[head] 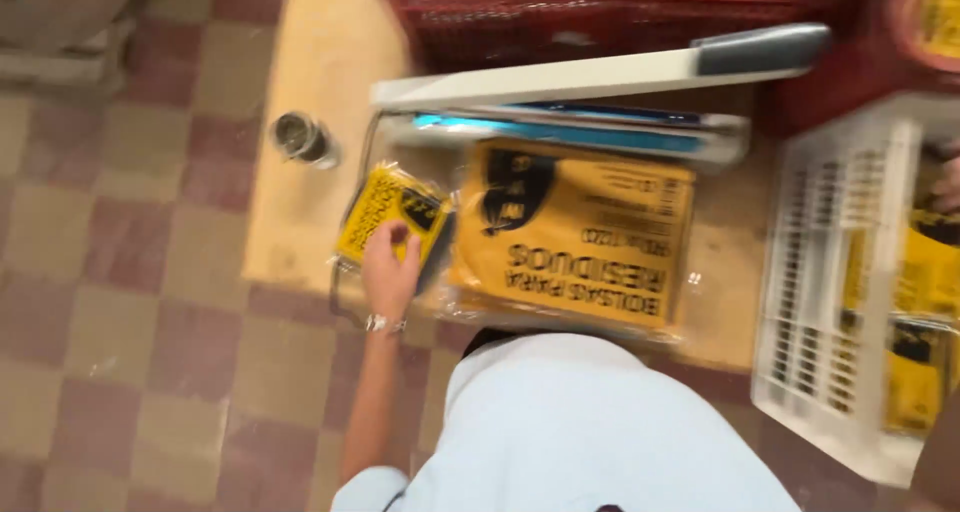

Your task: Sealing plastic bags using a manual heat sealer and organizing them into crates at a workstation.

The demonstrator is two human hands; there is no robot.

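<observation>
My left hand (390, 272) holds the near edge of a small yellow packet (392, 210) in clear plastic, which lies on a tan table (310, 82). A bracelet sits on that wrist. Just right of it lies a large yellow packet (575, 234) with black print. Behind both stands a heat sealer (560, 80) with its white arm raised and a grey handle (762, 48). My right hand (946, 184) shows only partly at the right edge, over a white basket (830, 272). The frame is blurred and its fingers are hidden.
The white basket holds more yellow packets (925, 272). Red plastic crates (620, 12) stand behind the sealer. A small round tin (302, 138) sits at the table's left side. The floor (120, 272) has red and beige checked tiles.
</observation>
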